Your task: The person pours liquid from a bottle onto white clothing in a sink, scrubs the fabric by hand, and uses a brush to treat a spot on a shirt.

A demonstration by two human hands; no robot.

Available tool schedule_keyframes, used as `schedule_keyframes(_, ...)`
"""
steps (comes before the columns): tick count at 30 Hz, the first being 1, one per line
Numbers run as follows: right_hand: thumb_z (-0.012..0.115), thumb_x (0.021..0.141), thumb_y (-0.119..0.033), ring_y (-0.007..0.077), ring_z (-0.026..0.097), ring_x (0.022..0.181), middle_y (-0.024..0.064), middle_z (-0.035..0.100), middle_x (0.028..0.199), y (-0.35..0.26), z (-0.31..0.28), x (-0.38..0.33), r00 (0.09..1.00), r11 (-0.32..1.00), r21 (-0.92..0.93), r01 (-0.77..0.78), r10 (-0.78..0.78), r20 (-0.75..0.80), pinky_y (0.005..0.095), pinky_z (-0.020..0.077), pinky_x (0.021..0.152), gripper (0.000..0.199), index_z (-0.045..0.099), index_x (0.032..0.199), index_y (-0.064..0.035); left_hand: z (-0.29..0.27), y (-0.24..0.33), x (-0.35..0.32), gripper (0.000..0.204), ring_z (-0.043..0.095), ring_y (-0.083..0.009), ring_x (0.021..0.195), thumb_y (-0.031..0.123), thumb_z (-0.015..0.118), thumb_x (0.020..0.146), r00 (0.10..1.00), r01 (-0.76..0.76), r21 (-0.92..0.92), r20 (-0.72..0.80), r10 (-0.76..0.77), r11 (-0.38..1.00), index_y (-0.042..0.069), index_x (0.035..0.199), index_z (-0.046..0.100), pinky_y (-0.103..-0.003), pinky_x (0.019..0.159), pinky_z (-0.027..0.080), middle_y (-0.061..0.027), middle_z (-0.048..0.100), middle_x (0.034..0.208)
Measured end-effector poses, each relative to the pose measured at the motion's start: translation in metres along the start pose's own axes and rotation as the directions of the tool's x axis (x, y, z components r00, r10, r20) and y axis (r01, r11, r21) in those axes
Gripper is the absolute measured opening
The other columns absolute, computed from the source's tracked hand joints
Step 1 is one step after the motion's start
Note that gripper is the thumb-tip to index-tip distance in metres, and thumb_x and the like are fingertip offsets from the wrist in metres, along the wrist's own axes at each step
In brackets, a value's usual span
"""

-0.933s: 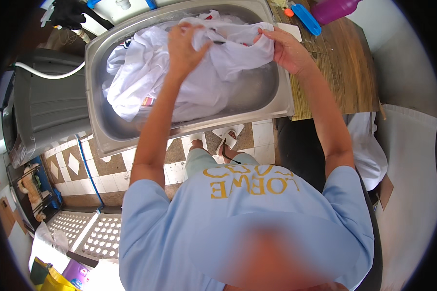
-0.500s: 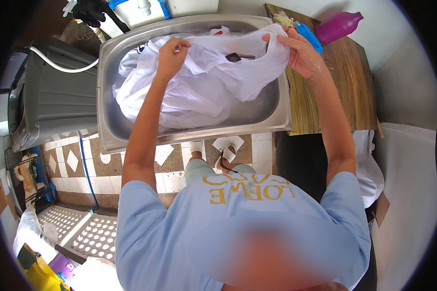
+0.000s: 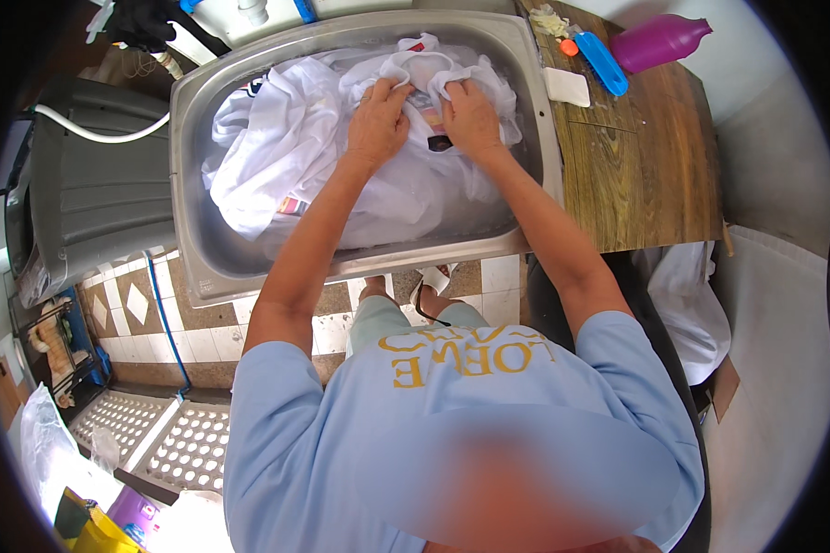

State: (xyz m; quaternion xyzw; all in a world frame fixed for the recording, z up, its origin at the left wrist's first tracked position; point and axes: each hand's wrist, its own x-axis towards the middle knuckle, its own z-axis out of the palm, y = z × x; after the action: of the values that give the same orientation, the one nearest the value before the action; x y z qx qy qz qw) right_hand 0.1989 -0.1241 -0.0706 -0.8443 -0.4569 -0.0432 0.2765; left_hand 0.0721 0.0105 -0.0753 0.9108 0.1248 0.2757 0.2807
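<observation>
White wet clothes [image 3: 281,120] fill a stainless steel sink [image 3: 198,263], partly under water. My left hand [image 3: 378,122] and my right hand [image 3: 472,120] are close together over the far middle of the pile, fingers bent down. Each is closed on the edge of a white garment [image 3: 406,66], which looks like a shirt. Between and below my hands a dark and coloured print [image 3: 440,142] shows on the cloth. My fingertips are partly hidden in the folds. A small red label [image 3: 417,46] lies on the fabric beyond them.
On the right stands a wooden counter [image 3: 636,175] with a white soap bar [image 3: 567,88], a blue brush [image 3: 601,64], a small orange cap [image 3: 569,47] and a purple bottle [image 3: 659,43] lying on its side. A dark grey machine or bin [image 3: 97,184] with a white hose [image 3: 101,135] adjoins the sink's left.
My right hand has come left and down from the sink's right edge, bringing the stretched garment into the sink. My left hand has moved right and now grips the cloth. The soap bar is uncovered.
</observation>
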Motion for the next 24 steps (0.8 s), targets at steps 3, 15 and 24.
schedule_keyframes(3,0.057,0.083,-0.015,0.0398,0.059,0.095,0.018,0.057,0.104,0.001,0.018,-0.004,0.998,0.997,-0.063,-0.047,0.048,0.026,0.0483,0.0495,0.078,0.026,0.056,0.108,-0.0084,0.006,-0.012,0.0,0.035,0.054,-0.031,0.106,0.006,0.057,0.075,0.999,-0.037,0.07,0.032,0.034,0.997,0.007,0.111,0.062,-0.042,0.087,0.049,-0.0084,0.053,0.119)
schedule_keyframes(15,0.064,0.09,-0.031,0.0097,0.062,0.079,0.0029,0.067,0.094,-0.005,-0.152,0.076,0.831,0.097,0.857,-0.506,0.324,0.453,0.0255,0.0495,0.068,0.026,0.066,0.106,-0.0117,-0.095,0.009,0.012,0.03,0.061,-0.0313,0.09,0.033,0.077,0.073,0.872,-0.097,0.369,0.479,-0.099,0.924,0.015,0.095,0.07,-0.044,0.076,0.051,-0.011,0.052,0.11)
schedule_keyframes(24,0.056,0.093,-0.025,0.0271,0.066,0.088,0.0148,0.068,0.096,-0.028,-0.248,0.105,0.846,0.002,0.868,-0.496,0.227,0.483,0.0421,0.0523,0.086,0.028,0.062,0.098,0.0016,-0.172,-0.004,0.049,0.024,0.057,-0.0206,0.092,0.022,0.07,0.084,0.938,-0.165,-0.23,0.264,0.224,0.959,0.006,0.102,0.069,-0.031,0.083,0.047,-0.0089,0.054,0.125)
